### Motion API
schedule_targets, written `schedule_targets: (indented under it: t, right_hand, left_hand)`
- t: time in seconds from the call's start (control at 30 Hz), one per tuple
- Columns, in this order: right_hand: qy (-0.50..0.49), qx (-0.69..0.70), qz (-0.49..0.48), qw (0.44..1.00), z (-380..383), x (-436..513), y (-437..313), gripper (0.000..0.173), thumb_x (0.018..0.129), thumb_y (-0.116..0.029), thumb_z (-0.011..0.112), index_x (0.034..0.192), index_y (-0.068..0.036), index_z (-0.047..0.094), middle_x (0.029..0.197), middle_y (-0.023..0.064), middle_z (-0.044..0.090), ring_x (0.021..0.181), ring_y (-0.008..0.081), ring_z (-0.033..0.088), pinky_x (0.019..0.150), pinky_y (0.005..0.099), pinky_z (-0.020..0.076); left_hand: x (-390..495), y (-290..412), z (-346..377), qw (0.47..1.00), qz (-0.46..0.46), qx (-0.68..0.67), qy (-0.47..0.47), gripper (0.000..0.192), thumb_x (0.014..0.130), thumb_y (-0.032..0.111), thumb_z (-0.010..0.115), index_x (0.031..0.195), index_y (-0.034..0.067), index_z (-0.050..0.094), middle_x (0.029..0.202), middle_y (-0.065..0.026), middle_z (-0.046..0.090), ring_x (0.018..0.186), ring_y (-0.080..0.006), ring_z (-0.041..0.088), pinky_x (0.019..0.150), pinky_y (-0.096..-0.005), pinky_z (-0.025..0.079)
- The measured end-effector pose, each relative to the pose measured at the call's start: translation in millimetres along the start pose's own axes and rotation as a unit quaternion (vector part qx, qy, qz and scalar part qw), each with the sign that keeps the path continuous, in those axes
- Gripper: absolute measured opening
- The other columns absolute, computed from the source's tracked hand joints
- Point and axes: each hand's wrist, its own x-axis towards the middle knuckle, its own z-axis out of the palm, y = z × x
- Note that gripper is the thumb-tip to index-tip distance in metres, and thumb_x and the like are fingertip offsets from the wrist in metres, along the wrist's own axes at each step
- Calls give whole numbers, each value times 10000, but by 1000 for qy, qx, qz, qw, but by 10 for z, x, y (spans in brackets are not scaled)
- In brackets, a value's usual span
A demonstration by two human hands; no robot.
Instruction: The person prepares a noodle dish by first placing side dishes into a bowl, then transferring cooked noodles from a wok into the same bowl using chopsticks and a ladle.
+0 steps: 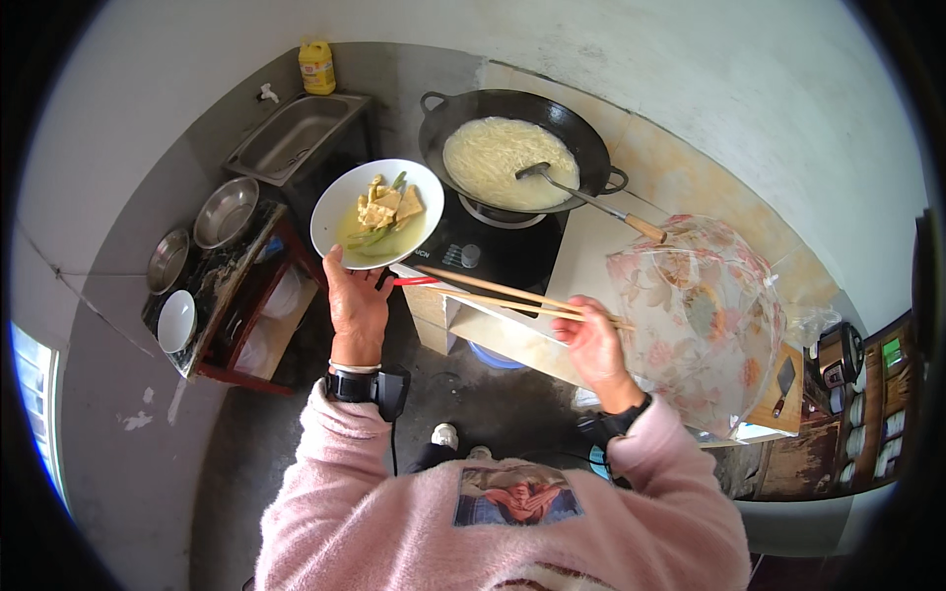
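Note:
My left hand [356, 299] holds up a white bowl [323, 216], tilted so its inside shows pieces that look like tofu, with green vegetable strips in pale broth [399, 240]. A pair of wooden chopsticks [510, 290] is in my right hand [595, 343], spread apart, their tips just right of the bowl and not touching the food. Beyond the hands, a black wok [584, 129] on a black cooktop [491, 255] contains noodle-like strands in cloudy liquid [502, 159]. A ladle [591, 201] rests in the wok, its wooden handle pointing right.
A floral mesh food cover [687, 332] stands right on the counter, beside a board [792, 384] with a trowel-shaped turner [785, 380]. At left are a metal sink [295, 137], a yellow jug [317, 68] and a low table [199, 347] bearing metal basins [226, 213] and a white bowl [177, 321].

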Motion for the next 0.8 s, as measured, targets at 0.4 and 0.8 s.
schedule_targets:
  t: [0.4, 0.8]
  right_hand:
    - [80, -437, -217, 869, 671, 976, -1225, 294, 913, -282, 470, 910, -7, 576, 763, 73, 592, 657, 121, 603, 574, 218, 493]
    - [-1, -657, -155, 738, 1129, 2401, -514, 198, 878, -156, 507, 853, 16, 601, 679, 86, 606, 551, 122, 597, 535, 232, 473]
  left_hand:
    - [563, 424, -415, 996, -5, 28, -84, 622, 823, 429, 466, 1335, 126, 284, 1362, -74, 340, 1228, -261, 346, 990, -475, 261]
    - [1258, 1105, -645, 988, -19, 43, -149, 612, 849, 412, 461, 1332, 74, 294, 1314, -90, 394, 1179, -242, 417, 930, -383, 385]
